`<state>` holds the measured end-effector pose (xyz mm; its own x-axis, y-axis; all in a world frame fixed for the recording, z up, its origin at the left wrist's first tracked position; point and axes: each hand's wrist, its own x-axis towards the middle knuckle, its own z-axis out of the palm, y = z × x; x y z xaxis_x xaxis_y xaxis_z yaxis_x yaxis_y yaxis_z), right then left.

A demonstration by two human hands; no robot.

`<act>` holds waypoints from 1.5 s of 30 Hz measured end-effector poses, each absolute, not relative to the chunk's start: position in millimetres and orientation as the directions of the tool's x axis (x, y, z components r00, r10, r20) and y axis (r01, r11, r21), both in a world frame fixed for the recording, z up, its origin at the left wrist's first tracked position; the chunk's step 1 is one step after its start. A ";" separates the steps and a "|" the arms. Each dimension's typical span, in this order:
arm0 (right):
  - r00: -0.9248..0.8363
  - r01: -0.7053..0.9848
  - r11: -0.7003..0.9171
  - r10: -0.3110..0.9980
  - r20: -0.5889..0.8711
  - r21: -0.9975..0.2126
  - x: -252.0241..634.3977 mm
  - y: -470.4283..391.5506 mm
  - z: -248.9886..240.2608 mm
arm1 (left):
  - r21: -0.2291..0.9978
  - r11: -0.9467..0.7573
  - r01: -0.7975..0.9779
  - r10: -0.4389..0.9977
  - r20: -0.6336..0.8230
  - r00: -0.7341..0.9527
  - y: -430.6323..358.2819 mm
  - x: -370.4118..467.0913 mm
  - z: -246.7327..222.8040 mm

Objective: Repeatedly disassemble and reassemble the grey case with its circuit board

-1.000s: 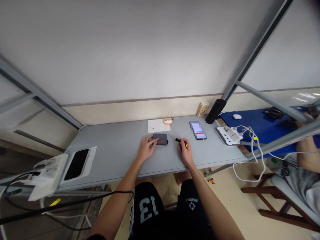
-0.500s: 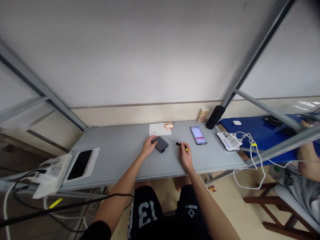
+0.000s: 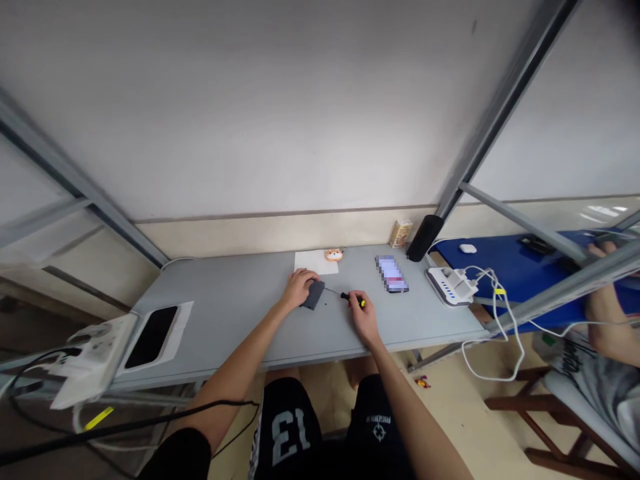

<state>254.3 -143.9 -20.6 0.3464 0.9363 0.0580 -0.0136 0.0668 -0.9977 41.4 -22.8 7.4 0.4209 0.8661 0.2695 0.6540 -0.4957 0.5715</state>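
Observation:
My left hand (image 3: 299, 288) is closed on a small flat dark grey case (image 3: 314, 295), its fingers covering the case's left part. The case appears turned on the grey desk; what kind of device it is I cannot tell. In my right hand (image 3: 361, 311) is a screwdriver (image 3: 345, 296) with a black and yellow handle. Its thin shaft points left, with the tip close to the right edge of the case; whether it touches cannot be made out. A tiny dark piece (image 3: 326, 304) lies on the desk between the case and my right hand.
Behind my hands lie a white paper sheet (image 3: 315, 265) and an orange animal-faced item (image 3: 334, 255). A lit phone (image 3: 393, 274), a black cylinder (image 3: 425, 238) and a power strip (image 3: 449, 287) stand to the right. A dark-screened phone (image 3: 153, 337) lies left. Another person's arm (image 3: 607, 310) is far right.
The case has been turned in my left hand, which now covers more of it. My right hand has brought the screwdriver left, toward the case. The tiny dark piece now shows on the desk.

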 end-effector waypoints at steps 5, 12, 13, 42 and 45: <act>0.318 0.010 0.065 0.946 0.065 -0.998 254.2 -142.0 -21.3 | 0.479 -0.483 0.733 0.868 0.374 0.328 -72.3 37.3 -5.8; 0.366 -0.004 0.032 0.930 0.029 -0.999 253.9 -141.6 -26.9 | 0.434 -0.562 0.704 0.825 0.349 0.443 -71.2 17.5 -14.8; 0.379 -0.010 0.032 0.925 0.026 -0.999 253.9 -142.2 -27.3 | 0.450 -0.564 0.692 0.825 0.332 0.457 -67.1 16.1 -14.3; 0.537 0.047 0.053 0.841 0.070 -0.997 256.2 -147.7 -28.1 | 0.223 -0.724 0.652 0.663 0.483 0.571 -79.0 26.1 -22.9; 0.573 0.051 0.039 0.817 0.061 -0.998 257.6 -149.0 -29.2 | 0.189 -0.709 0.679 0.675 0.459 0.577 -77.4 26.9 -24.8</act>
<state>257.6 -149.0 -29.2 0.5730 0.8172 0.0611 0.0506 0.0391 -0.9980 26.9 -77.4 -24.8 0.5775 0.6750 0.4593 0.6791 -0.7094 0.1887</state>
